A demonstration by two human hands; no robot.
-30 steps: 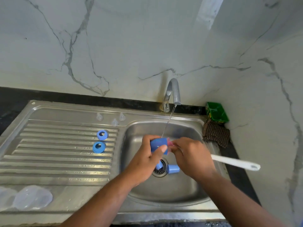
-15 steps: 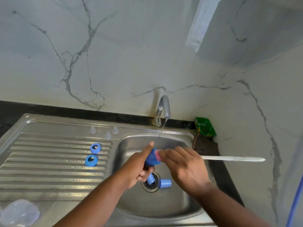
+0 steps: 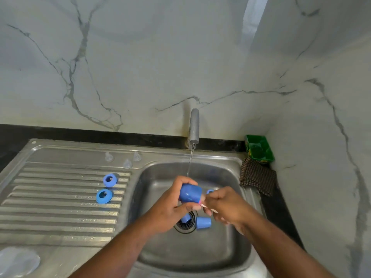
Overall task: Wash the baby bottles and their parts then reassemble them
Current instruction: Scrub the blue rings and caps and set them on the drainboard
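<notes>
A loose cap (image 3: 203, 223) lies by the drain in the sink (image 3: 247, 255). Just above it the left hand (image 3: 170, 209) grips a blue cap (image 3: 189, 192), fingers curled round it, while the right hand (image 3: 226, 207) pinches a pink-and-white brush (image 3: 203, 205) at its mouth. Beyond, two blue rings (image 3: 104, 196) and three clear teats (image 3: 127, 163) sit on the drainboard; the tap (image 3: 194, 125) runs.

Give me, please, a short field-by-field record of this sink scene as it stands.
left hand: grips a blue cap over the basin
right hand: pinches a thin pink-and-white item at the cap's mouth
tap: running, stream falling toward the cap
basin: two more blue parts near the drain
drainboard: two blue rings, three clear teats
</notes>
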